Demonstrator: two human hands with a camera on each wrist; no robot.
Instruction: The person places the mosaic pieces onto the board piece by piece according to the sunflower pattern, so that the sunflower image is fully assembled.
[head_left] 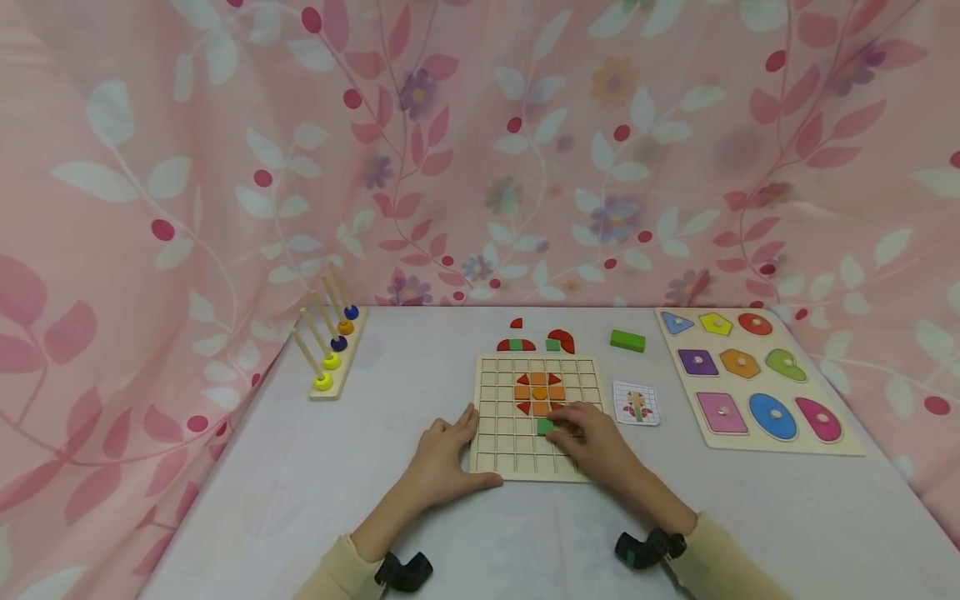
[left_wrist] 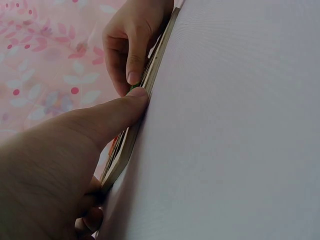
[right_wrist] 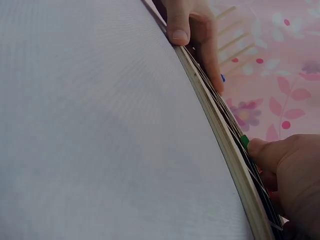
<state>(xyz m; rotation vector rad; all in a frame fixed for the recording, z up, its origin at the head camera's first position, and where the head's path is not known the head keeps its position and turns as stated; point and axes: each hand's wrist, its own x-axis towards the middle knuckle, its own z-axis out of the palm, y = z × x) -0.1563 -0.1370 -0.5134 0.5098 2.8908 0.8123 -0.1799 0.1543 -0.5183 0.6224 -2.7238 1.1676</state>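
Note:
A wooden grid board (head_left: pixel 495 450) lies on the white tabletop. My left hand (head_left: pixel 444 457) rests at its near left corner, thumb along the front edge and straight index finger along the left side. My right hand (head_left: pixel 592 440) is over the board's right half, thumb and index finger pinching a green square block (head_left: pixel 545 427) on the grid. In the right wrist view the thumb touches that green block (right_wrist: pixel 244 141). Just beyond are orange squares (head_left: pixel 539 407) and red triangles around an orange round piece (head_left: pixel 539 392). The right fingers partly hide a lower red triangle.
Behind the board lie red and green pieces (head_left: pixel 516 345) and a green bar (head_left: pixel 627 340). A pattern card (head_left: pixel 637 403) sits right of the board, then a knobbed shape puzzle (head_left: pixel 817 437). At left stands a peg stand (head_left: pixel 337 379) with coloured beads. A floral curtain hangs behind.

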